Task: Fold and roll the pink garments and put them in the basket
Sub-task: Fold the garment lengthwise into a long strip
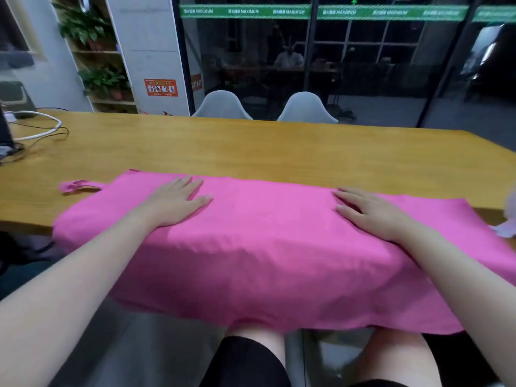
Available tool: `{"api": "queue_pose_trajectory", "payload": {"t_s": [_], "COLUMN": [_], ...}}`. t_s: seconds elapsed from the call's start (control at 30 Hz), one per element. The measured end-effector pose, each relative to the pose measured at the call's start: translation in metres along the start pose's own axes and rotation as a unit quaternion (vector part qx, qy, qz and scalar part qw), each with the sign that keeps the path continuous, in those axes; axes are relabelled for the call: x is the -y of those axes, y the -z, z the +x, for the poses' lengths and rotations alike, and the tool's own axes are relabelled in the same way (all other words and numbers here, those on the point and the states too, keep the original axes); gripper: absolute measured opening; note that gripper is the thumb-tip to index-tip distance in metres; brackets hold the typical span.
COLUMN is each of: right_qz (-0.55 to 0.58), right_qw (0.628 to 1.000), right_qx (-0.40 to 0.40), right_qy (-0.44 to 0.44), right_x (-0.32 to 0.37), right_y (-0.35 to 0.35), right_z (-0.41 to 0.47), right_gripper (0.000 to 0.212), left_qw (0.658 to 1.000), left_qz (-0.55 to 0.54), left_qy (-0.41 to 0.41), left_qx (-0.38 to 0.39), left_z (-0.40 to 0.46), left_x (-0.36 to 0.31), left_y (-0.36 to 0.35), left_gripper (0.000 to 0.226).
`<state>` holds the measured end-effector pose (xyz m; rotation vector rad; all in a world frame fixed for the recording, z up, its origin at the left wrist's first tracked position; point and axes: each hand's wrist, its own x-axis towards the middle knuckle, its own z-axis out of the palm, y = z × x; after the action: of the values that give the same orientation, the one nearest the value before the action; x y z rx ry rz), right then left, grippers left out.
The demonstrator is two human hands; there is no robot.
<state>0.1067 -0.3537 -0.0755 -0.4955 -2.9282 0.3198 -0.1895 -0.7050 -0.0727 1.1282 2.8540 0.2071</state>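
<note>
Nearest to us, our bare knees sit under the table edge, and the lower part of the bright pink cloth garment point(279, 247) hangs off the near edge over our lap, its hem loose. On top, the garment lies as a broad band across the near part of the long yellow wooden table point(251, 146), smooth and apparently doubled over, though we cannot count the layers. Our left hand point(176, 202) rests flat on the cloth, left of centre, fingers straight and close together, thumb out to the side, palm pressing down. Our right hand point(371, 213) lies flat the same way right of centre, fingers slightly fanned; neither hand pinches anything. At the garment's far left corner a thin pink strap point(78, 186) trails onto the bare wood. A pale crumpled item point(508, 227) shows at the right border; we cannot tell what it is. Farther off, white and black cables point(42, 129) lie at the table's left end, then two pale grey moulded chairs point(265, 107) stand behind the far edge. Judgement: we are in the smoothing or folding stage. No roll has been started, no basket is in view, so narrowing folds, rolling and stowing all remain.
</note>
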Motion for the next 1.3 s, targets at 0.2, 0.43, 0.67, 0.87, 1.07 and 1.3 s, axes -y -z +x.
{"api": "queue_pose_trajectory", "payload": {"t_s": [0.2,0.43,0.67,0.87,1.07,1.3], "right_qz": [-0.036,0.016,-0.086,-0.055,-0.105,-0.069], "right_qw": [0.996,0.996,0.983,0.985,0.987,0.994], "right_qx": [0.083,-0.088,-0.14,-0.142,-0.102,-0.049], "right_qy": [0.011,-0.009,-0.082,-0.081,-0.061,-0.074], "right_x": [-0.003,-0.017,-0.037,-0.024,-0.017,-0.04], "right_y": [0.003,-0.001,0.0,0.009,0.049,0.031], "right_z": [-0.046,-0.019,0.001,-0.015,-0.036,0.023], "right_gripper": [0.108,0.066,0.054,0.048,0.057,0.056], "left_qw": [0.999,0.997,0.982,0.972,0.96,0.979], "left_qz": [0.014,-0.012,-0.084,-0.155,-0.097,0.002], "left_qy": [-0.014,0.006,-0.044,-0.097,-0.168,-0.143], "left_qx": [0.028,-0.081,-0.161,-0.145,-0.201,-0.147], "left_z": [-0.054,-0.012,0.015,-0.001,-0.01,0.051], "left_x": [0.005,-0.008,-0.02,-0.018,-0.007,-0.003], "left_y": [-0.014,-0.009,-0.014,-0.006,0.014,-0.004], "left_gripper": [0.119,0.067,0.025,0.029,0.045,0.054]}}
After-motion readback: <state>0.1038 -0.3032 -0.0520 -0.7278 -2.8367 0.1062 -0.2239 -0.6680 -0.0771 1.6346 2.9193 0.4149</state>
